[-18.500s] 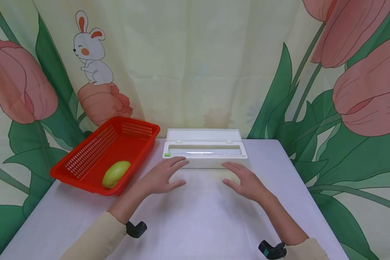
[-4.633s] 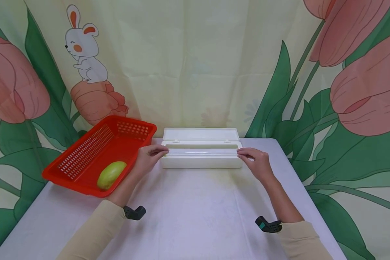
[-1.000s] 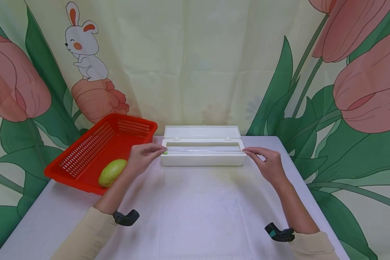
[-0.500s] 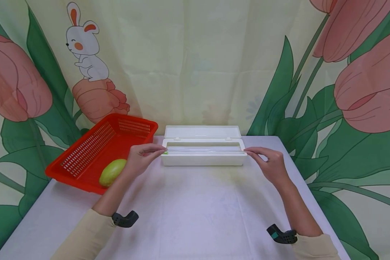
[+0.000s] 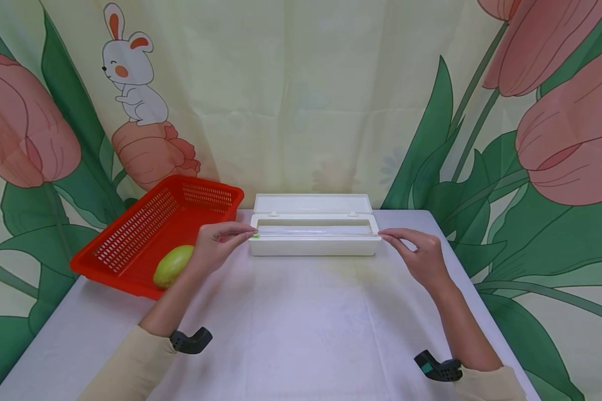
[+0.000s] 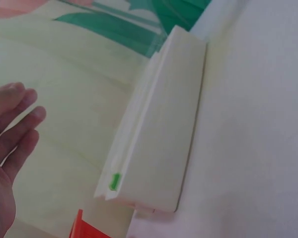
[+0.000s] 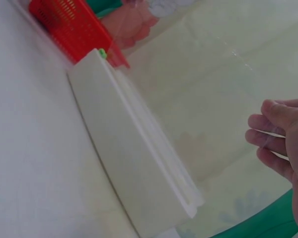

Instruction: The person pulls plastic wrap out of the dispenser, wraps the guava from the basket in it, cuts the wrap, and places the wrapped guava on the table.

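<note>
A white plastic-wrap dispenser box [image 5: 313, 247] stands on the table with its lid raised at the back. Clear plastic wrap [image 5: 315, 229] stretches level between both hands, in line with the box's opening. My left hand [image 5: 218, 244] pinches one end between thumb and fingertips, near the green slide cutter [image 5: 256, 236]. At the right end, my right hand [image 5: 422, 257] pinches the other corner. In the wrist views the left hand [image 6: 12, 144] and the right hand [image 7: 288, 141] are above the box's top edge. The wrap hardly shows there, apart from faint glints by the right fingers.
At left a red plastic basket [image 5: 173, 225] holds one yellow-green oval fruit [image 5: 173, 266], partly behind the left forearm. A white cloth covers the table [image 5: 311, 328]. Close behind the box hangs a printed curtain [image 5: 326, 111] with tulips and a rabbit.
Both hands were open over the box at first, then came to pinch the wrap at its two ends. Since then they have spread apart; in the last second the right hand shifts slightly right.
</note>
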The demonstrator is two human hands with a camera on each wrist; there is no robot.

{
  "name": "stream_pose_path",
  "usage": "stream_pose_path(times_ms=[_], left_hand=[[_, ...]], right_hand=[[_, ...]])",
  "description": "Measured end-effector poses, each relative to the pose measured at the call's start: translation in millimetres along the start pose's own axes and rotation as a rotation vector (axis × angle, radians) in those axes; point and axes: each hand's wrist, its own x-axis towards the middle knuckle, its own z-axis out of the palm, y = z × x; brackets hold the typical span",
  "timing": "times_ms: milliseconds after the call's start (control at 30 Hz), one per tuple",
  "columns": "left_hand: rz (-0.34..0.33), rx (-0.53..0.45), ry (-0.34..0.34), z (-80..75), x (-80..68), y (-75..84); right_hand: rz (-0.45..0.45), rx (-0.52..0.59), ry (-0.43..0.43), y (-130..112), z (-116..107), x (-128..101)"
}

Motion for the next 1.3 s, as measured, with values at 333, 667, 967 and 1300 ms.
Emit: stream_pose_path(times_ms=[333, 667, 967, 1300], left_hand=[[-0.005, -0.01, -0.003, -1.7, -1.5, 2.5], [0.028, 0.02, 0.007, -2.6, -4.3, 10.7], [0.096, -0.005, 0.029, 0.2, -4.3, -20.9], [0.124, -0.002, 0.021, -2.3, -6.1, -18.4]], right_hand=[[-0.003, 0.015, 0.0, -3, -4, -1], [-0.001, 0.038, -0.013, -7, -8, -1], [-0.022, 0.048, 0.014, -10, -9, -1], [-0.015, 0.033, 0.01, -14, -13, -2]])
